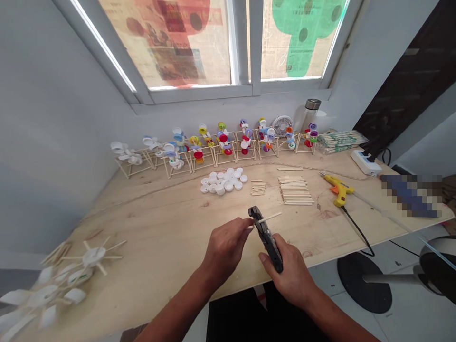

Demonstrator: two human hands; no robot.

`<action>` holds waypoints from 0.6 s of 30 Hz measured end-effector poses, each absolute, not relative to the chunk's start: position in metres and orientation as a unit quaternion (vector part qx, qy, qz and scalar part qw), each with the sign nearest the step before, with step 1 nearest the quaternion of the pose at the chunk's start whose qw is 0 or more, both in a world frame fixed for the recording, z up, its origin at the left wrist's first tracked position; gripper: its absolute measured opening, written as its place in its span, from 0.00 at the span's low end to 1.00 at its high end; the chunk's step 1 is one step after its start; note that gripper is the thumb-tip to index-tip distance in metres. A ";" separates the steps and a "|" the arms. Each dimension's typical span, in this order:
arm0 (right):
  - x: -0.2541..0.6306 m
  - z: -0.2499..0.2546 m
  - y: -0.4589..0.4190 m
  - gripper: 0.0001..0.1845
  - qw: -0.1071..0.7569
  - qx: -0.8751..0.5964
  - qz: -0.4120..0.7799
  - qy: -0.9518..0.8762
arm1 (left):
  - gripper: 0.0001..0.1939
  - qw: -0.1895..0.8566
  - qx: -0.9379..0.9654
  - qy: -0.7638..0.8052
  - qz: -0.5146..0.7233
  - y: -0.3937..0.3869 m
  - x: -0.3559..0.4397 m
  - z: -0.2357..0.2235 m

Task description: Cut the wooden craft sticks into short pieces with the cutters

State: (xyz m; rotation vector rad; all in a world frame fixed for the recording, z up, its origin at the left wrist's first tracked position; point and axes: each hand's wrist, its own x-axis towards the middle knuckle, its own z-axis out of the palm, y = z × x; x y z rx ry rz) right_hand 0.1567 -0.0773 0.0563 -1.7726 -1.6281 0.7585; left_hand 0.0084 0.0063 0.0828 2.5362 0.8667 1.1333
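Note:
My left hand (225,244) is closed in a pinch on a thin wooden stick (272,217), near its left end. My right hand (294,270) wraps round a pair of dark pliers (268,241), whose head points up and to the left. The stick passes across the pliers' head, close to my left fingertips, and its free end sticks out to the right. Whether the jaws press on it I cannot tell. Just beyond my hands lie a pile of short stick pieces (258,187), a stack of longer sticks (295,191) and a heap of white bottle caps (228,186).
Along the wall stand several stick frames with coloured cap wheels (223,142). A yellow glue gun (338,187) with a cable lies right, near a power strip (365,162) and bagged sticks (342,141). Spoked cap wheels (94,257) sit at the left edge of the wooden table (156,213).

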 end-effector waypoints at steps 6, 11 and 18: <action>0.159 0.058 -0.077 0.05 0.309 -0.661 0.282 -0.623 | 0.11 0.303 0.840 0.314 0.323 0.010 0.005 0.100; 0.158 0.057 -0.078 0.07 0.296 -0.662 0.295 -0.622 | 0.14 0.384 0.817 0.332 0.275 0.012 0.001 0.111; 0.153 0.052 -0.077 0.10 0.307 -0.666 0.324 -0.597 | 0.10 0.275 0.852 0.333 0.296 0.011 0.005 0.099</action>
